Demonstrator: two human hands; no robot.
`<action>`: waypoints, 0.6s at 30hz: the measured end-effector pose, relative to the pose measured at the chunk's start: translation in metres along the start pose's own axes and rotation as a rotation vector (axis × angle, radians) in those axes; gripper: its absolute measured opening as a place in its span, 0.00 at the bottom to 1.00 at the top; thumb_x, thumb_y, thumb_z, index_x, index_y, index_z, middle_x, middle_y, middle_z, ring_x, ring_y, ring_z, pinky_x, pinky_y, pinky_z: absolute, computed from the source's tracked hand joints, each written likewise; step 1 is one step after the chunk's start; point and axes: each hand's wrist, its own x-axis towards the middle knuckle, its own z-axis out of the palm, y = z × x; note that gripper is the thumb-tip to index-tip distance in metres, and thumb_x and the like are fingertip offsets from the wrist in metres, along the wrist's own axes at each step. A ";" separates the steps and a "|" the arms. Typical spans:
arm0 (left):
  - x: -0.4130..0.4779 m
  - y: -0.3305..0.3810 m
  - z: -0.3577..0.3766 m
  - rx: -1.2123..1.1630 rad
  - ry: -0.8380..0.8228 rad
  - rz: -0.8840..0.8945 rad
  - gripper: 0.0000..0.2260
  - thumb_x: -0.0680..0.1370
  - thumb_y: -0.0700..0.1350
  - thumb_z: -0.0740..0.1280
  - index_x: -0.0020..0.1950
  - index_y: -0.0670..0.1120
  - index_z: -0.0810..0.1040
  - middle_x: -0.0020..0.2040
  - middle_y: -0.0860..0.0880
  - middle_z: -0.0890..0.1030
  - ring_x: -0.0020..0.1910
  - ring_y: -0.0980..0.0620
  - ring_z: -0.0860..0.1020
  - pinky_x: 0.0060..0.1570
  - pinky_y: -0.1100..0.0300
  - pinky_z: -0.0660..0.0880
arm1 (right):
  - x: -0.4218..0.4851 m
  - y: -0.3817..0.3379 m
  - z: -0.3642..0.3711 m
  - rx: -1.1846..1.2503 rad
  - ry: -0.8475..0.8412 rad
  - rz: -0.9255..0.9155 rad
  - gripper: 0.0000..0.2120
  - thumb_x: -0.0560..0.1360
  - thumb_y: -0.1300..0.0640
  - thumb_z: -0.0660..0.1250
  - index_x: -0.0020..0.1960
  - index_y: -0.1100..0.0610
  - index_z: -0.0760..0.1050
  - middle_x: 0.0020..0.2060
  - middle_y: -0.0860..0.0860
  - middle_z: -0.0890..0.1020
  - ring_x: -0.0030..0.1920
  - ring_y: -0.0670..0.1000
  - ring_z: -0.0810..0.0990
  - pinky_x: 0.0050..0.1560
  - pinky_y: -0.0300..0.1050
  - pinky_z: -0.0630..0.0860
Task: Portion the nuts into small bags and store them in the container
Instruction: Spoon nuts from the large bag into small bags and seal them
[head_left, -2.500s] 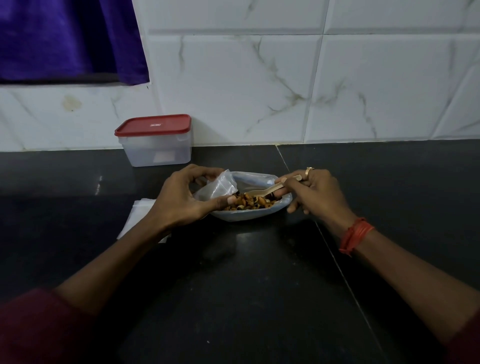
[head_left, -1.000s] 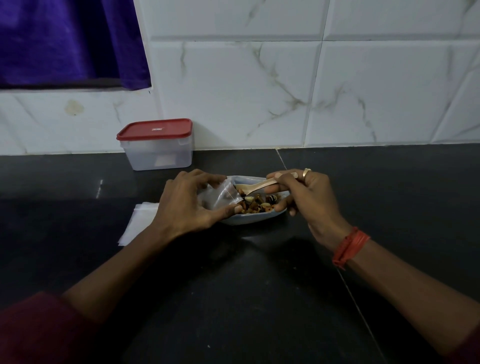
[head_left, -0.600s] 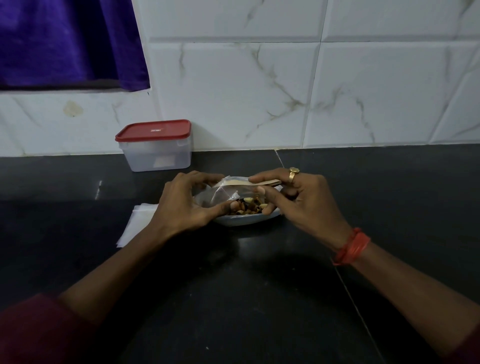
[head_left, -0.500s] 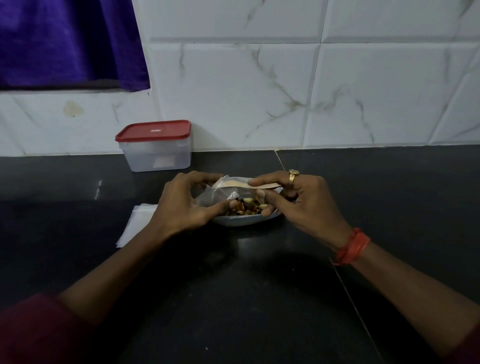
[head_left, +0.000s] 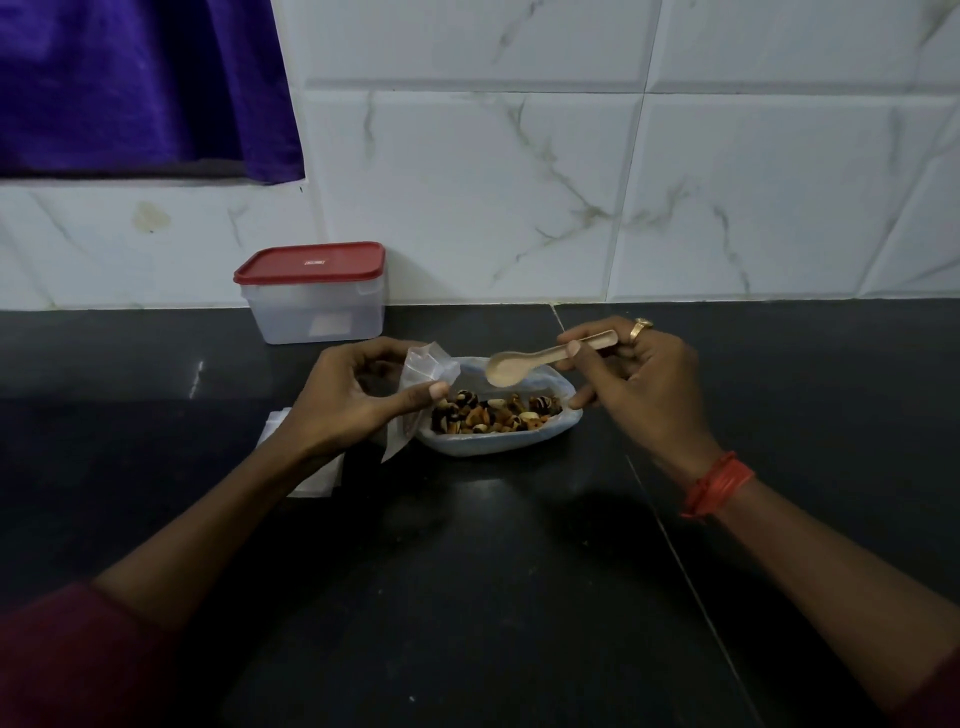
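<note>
Your left hand (head_left: 358, 400) has a small bag (head_left: 428, 364) pinched in its grip at 9 o'clock of the nuts (head_left: 493, 413). Your right hand (head_left: 639, 384) curls its grip round an empty spoon (head_left: 524, 364) above them. The container (head_left: 317, 296) at 11 o'clock is lidded and no filled bags show, so I judge most of the portioning remains.

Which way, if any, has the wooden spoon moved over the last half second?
Yes. The spoon has drawn rightward, away from the red-lidded container, out of the small bag.

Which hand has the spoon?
The right hand, with the ring and red wrist thread, holds the wooden spoon; the left hand holds a small clear bag instead.
</note>
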 end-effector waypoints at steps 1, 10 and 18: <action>0.000 0.000 -0.002 -0.026 -0.005 -0.009 0.23 0.67 0.55 0.78 0.60 0.50 0.82 0.51 0.53 0.85 0.51 0.55 0.83 0.52 0.54 0.82 | 0.000 0.004 -0.002 -0.117 -0.021 -0.061 0.04 0.77 0.57 0.71 0.50 0.51 0.84 0.36 0.48 0.86 0.29 0.50 0.84 0.30 0.49 0.81; 0.000 -0.002 -0.015 -0.013 -0.175 0.048 0.23 0.65 0.48 0.78 0.60 0.52 0.80 0.54 0.57 0.83 0.53 0.57 0.82 0.47 0.66 0.79 | 0.005 0.012 -0.013 -0.662 -0.236 -0.559 0.14 0.77 0.44 0.64 0.54 0.46 0.84 0.33 0.46 0.85 0.29 0.47 0.81 0.30 0.44 0.78; -0.002 -0.010 -0.018 0.031 -0.237 0.082 0.30 0.63 0.56 0.80 0.64 0.53 0.79 0.57 0.53 0.82 0.55 0.49 0.81 0.50 0.51 0.82 | 0.011 0.019 -0.017 -0.662 -0.342 -0.395 0.11 0.75 0.51 0.74 0.57 0.47 0.84 0.41 0.47 0.88 0.38 0.47 0.86 0.41 0.42 0.82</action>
